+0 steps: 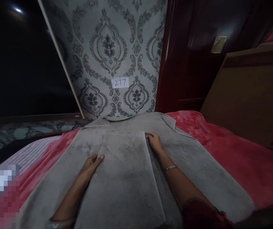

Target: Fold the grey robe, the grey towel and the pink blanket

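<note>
A large piece of soft grey cloth [193, 178], shaped like the cut pieces of a garment, is spread flat in front of me. Over its middle lies a narrower grey cloth panel [124, 168] with a pale right edge. My left hand [90, 167] is closed at the panel's left edge, its thumb on top and the other fingers partly hidden. At the panel's top right corner, my right hand [154, 142] pinches the edge between thumb and fingers. A bracelet [171, 167] circles the right wrist.
Beneath the cloth is a red plush blanket [231, 149], with a striped fabric [35, 151] on the left. A dark television screen [26, 63] stands at the left. Behind is a patterned wall bearing a paper label [120, 82] reading 277. A cardboard box [250, 92] stands right.
</note>
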Motion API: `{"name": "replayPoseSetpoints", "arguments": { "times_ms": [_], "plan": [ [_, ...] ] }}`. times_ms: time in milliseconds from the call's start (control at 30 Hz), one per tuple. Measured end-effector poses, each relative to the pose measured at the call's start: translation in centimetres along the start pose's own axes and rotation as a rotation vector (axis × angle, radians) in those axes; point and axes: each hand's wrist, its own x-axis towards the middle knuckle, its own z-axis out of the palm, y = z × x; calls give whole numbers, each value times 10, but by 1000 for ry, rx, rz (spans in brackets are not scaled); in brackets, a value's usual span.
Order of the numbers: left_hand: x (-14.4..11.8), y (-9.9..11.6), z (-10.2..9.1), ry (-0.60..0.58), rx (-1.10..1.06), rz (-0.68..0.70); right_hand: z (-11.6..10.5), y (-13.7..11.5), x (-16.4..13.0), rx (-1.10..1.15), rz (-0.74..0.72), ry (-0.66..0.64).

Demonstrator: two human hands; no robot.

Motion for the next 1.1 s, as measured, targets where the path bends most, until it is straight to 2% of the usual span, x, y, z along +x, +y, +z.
{"name": "replayPoseSetpoints", "arguments": {
  "times_ms": [333, 500, 633, 900, 1000, 1100],
  "plan": [
    [-9, 5, 4, -36, 9, 12, 10, -9, 0, -196, -41, 5],
    [-5, 1, 4, -32, 10, 36, 5, -10, -2, -302, -12, 6],
    [-4, 0, 2, -28, -22, -13, -1, -17, -10, -376, 30, -37],
    [-1, 0, -1, -61, -51, -29, -15, -39, -62, -435, 22, -217],
    [-4, 4, 0, -96, -29, -13, -26, -38, -86, -342, 49, -258],
    [-15, 15, 0, -164, -17, 6, -36, -31, -107, -152, 109, -288]
  ]
}}
